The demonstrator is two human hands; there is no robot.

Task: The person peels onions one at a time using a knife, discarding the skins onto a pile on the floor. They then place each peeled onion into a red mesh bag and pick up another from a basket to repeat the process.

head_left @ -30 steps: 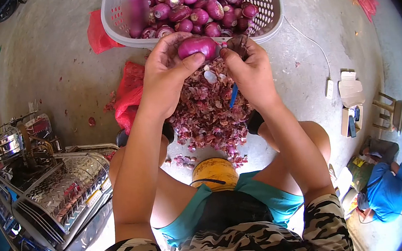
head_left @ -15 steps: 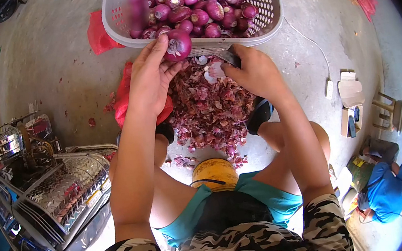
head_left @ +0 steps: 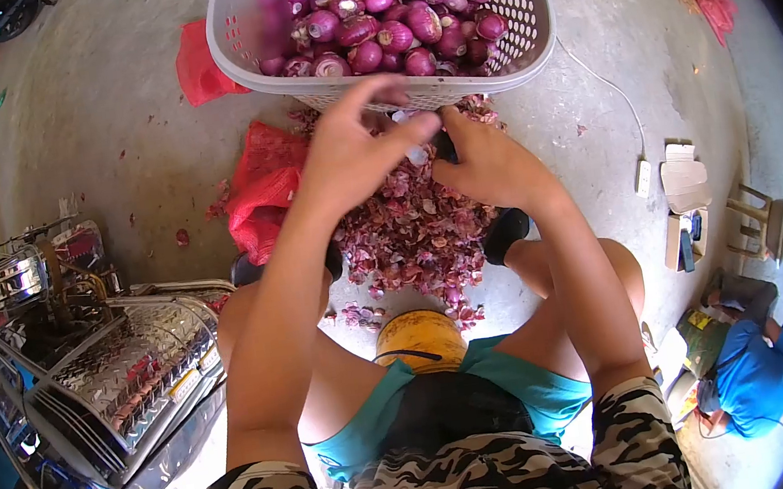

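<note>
My left hand (head_left: 365,145) is over the peel pile, just below the basket's front edge, its fingers apart and slightly blurred, with no onion in it. Beside it, my right hand (head_left: 488,156) is closed round a small dark-handled tool (head_left: 444,146), whose blade is mostly hidden. The thumb of the left hand is close to that tool. Many purple onions (head_left: 393,36) fill the grey perforated basket (head_left: 294,85). Beneath both hands lies a heap of reddish onion skins (head_left: 419,231) on the floor, between my feet.
Red mesh bags (head_left: 263,197) lie left of the peels. A yellow container (head_left: 420,339) is between my legs. Metal machinery (head_left: 111,347) stands at left. On the right are a power strip (head_left: 643,177), a cardboard box (head_left: 686,233), a wooden stool (head_left: 760,221) and another person in blue (head_left: 755,376).
The onion has left my left hand, which has opened and moved right and down towards my right hand. My right hand has shifted slightly, still holding the tool.
</note>
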